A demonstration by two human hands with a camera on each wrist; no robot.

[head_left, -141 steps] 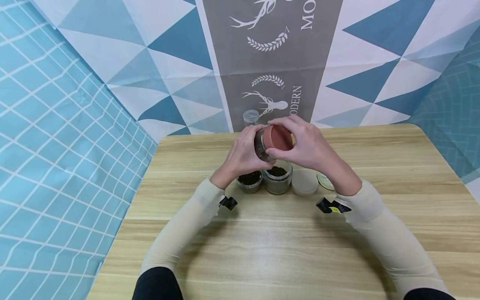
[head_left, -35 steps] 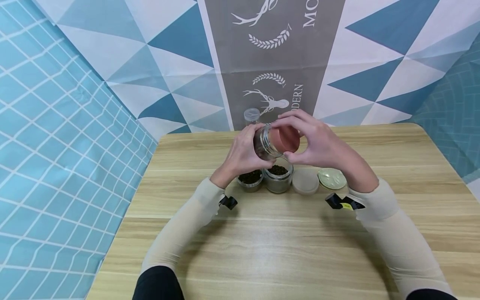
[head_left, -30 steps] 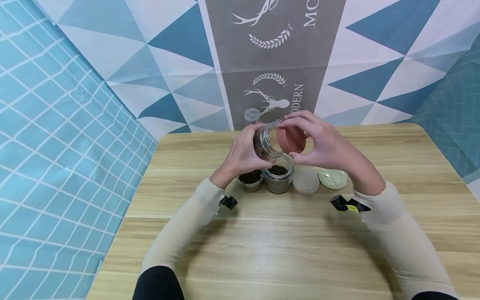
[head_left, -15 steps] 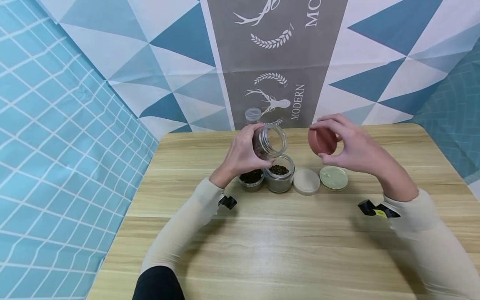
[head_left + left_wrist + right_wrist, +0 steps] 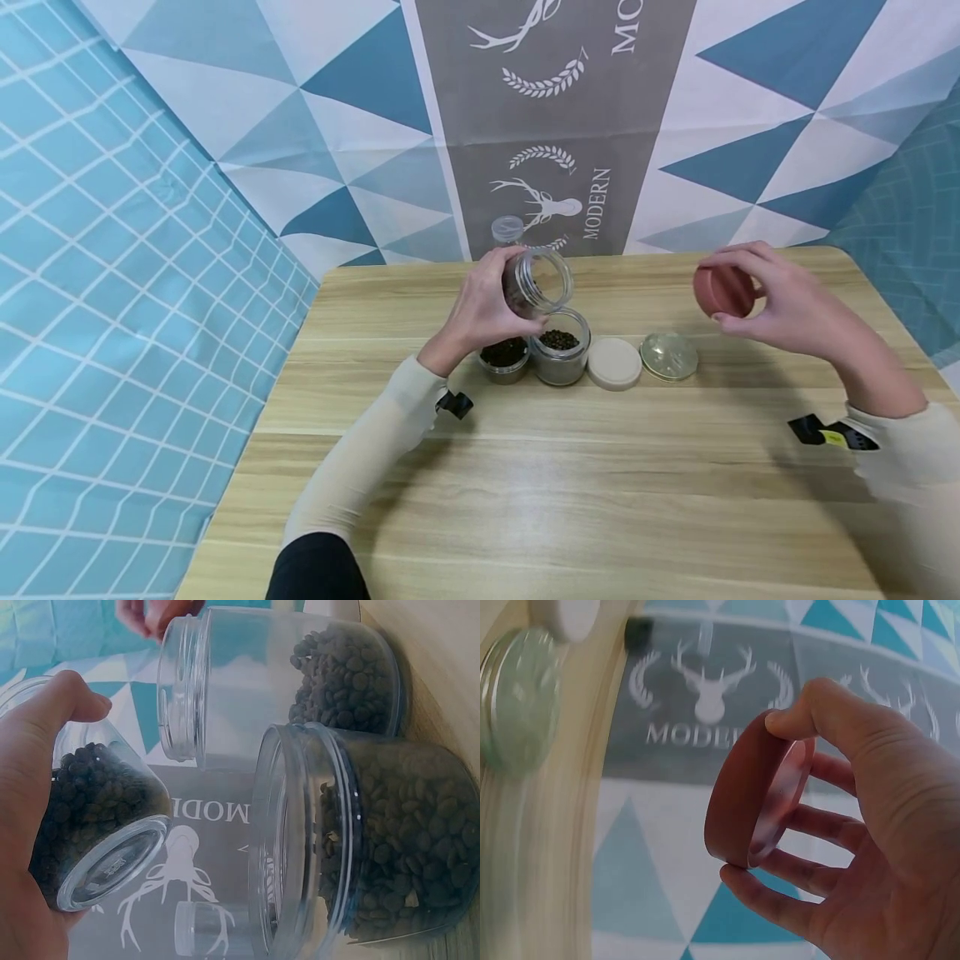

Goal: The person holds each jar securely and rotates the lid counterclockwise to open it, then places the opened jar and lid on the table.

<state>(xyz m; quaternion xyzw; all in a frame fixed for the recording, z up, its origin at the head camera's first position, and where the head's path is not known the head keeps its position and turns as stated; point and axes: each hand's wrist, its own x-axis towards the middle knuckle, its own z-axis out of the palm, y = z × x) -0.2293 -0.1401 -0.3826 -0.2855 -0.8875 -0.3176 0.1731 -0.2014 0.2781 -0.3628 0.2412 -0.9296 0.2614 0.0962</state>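
In the head view my left hand (image 5: 486,304) grips a clear glass jar (image 5: 549,281), tilted with its uncovered mouth to the right. The left wrist view shows dark pellets inside that jar (image 5: 97,802). Off to the right, my right hand (image 5: 783,300) holds a reddish-brown round lid (image 5: 723,292) by its rim, above the table. Below the left hand stand two uncovered jars of dark pellets: a fuller jar (image 5: 504,372) partly hidden by the hand, and a less filled jar (image 5: 558,364) to its right.
A white lid (image 5: 614,364) and a greenish translucent lid (image 5: 669,357) lie in a row right of the jars on the wooden table (image 5: 525,483). A small clear container (image 5: 507,229) stands behind the left hand. A patterned cloth backdrop (image 5: 360,125) rises behind the table.
The right hand has taken the reddish-brown lid off the jar and carried it to the right. The left hand stays nearly in place with the jar, whose mouth is now uncovered.
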